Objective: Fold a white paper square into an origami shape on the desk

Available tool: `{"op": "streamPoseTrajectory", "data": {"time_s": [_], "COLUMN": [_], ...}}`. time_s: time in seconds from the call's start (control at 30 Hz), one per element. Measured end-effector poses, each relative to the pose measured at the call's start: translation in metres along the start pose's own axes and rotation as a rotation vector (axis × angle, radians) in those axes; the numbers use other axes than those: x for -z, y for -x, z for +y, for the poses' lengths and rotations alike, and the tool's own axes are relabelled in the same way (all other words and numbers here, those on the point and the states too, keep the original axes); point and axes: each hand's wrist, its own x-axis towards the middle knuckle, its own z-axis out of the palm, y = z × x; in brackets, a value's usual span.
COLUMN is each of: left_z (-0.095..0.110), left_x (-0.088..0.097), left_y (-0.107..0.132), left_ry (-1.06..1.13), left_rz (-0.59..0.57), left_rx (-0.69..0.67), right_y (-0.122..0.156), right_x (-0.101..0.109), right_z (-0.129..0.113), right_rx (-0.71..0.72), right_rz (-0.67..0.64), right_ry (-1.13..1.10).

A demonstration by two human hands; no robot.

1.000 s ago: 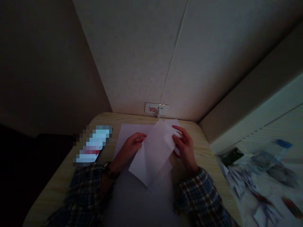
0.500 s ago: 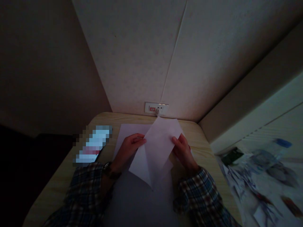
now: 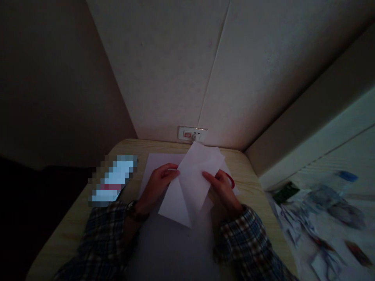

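Both hands low and centre, working close together. Left hand (image 3: pixel 158 183) lay knuckles up, its fingers (image 3: pixel 171 172) curled and pointed right toward the other hand. The thumb was tucked under and out of sight, and the grip looked closed. Left wrist (image 3: pixel 136 208) was bent slightly outward; left forearm (image 3: pixel 108 234) ran in from lower left. Right hand (image 3: pixel 223 191) sat opposite, near the left but not touching it, back of hand up. Its forefinger (image 3: pixel 208 178) stretched leftward and pressed flat, the other fingers folded in, pinched closed. Right wrist (image 3: pixel 234 210) was straight; right forearm (image 3: pixel 244 244) came in from lower right. The forearms angled inward toward each other. Light was dim, so the fingertips were hard to make out.
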Motion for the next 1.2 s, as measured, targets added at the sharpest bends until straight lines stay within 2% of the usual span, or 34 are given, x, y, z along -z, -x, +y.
{"op": "streamPoseTrajectory", "data": {"time_s": [0.3,0.57,0.8,1.03,1.13,1.2], "left_z": [-0.0043,-0.0052,-0.0065,-0.0029,-0.0027,-0.0026], "left_x": [0.0004,0.0006,0.0004,-0.0005,0.0003,0.0008], "left_y": [-0.0004,0.0010,-0.0020,0.0002,0.0007,0.0008], "left_ry": [0.064,0.059,-0.019,-0.106,-0.139,-0.157], "left_rz": [-0.115,-0.143,-0.064,0.089,0.149,0.201], "left_rx": [-0.046,-0.059,-0.054,-0.156,-0.194,-0.214], "right_y": [-0.0019,-0.0039,-0.0025,-0.0010,-0.0015,-0.0022], "right_x": [-0.0007,0.0002,0.0022,0.0049,0.0062,0.0070], "right_z": [0.0022,0.0031,0.0072,0.0044,0.0007,0.0007], "right_rx": [0.047,0.088,0.056,0.110,0.134,0.078], "right_rz": [0.060,0.086,0.035,-0.067,-0.195,-0.301], "right_ry": [-0.022,-0.041,0.022,0.098,0.087,0.083]}}
